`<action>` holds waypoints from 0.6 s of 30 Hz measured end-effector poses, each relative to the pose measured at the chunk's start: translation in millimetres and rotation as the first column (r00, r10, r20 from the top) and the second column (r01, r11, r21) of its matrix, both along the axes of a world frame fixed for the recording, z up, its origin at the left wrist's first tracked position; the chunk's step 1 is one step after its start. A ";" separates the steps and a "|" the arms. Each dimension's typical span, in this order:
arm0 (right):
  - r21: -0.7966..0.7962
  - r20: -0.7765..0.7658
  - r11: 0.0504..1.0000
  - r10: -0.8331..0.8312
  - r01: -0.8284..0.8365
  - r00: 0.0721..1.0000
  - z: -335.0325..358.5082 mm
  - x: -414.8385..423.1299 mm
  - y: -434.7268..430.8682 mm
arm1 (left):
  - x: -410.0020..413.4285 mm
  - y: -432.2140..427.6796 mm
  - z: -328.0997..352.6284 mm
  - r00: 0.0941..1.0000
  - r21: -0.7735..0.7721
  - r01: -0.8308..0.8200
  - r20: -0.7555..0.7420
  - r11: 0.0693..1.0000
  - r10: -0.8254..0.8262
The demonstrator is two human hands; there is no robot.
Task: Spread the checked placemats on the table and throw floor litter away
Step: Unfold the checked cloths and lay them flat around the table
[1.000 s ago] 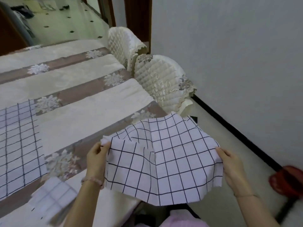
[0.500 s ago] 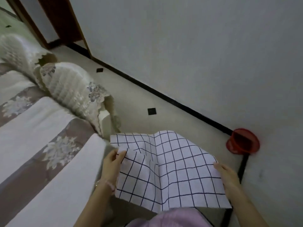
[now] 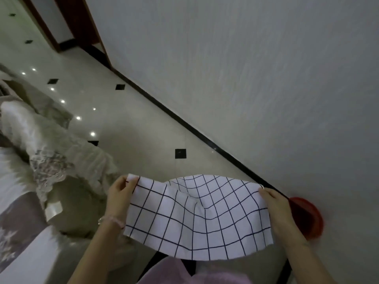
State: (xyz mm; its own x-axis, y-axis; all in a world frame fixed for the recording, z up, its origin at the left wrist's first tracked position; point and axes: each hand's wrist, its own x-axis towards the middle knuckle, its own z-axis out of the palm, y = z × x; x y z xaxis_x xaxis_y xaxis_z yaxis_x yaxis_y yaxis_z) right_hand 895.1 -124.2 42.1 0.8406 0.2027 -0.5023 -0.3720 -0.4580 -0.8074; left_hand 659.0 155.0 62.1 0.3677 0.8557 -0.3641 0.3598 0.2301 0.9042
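One checked placemat (image 3: 196,218) is held in the air, off the table (image 3: 24,232) and above the floor (image 3: 143,140). Its edges are pinched by the left hand (image 3: 120,197) and right hand (image 3: 279,210). It is not yet laid. No litter is seen, though a red bin (image 3: 307,218) stands by the wall.

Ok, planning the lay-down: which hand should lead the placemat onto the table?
Probably left. The left hand grips the placemat edge nearest the table; the right hand holds the far edge, out by the red bin at the wall.
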 end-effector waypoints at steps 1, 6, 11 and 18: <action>0.014 0.009 1.000 0.021 -0.021 1.000 2.4 15.1 18.0 | 11.1 13.0 -2.7 1.000 -0.013 -0.028 0.009 1.000 0.028; 0.008 0.007 0.993 0.116 -0.116 0.993 -12.6 98.3 120.9 | 71.2 87.0 -35.6 0.983 -0.105 -0.183 -0.004 0.978 0.183; -0.003 -0.068 0.971 0.238 -0.239 0.969 -6.0 168.4 248.3 | 133.4 180.2 -30.0 0.962 -0.114 -0.271 -0.048 0.956 0.267; 0.074 0.068 0.895 0.436 -0.440 0.897 34.4 254.6 447.0 | 182.5 318.5 20.8 0.913 -0.004 -0.404 0.059 0.915 0.404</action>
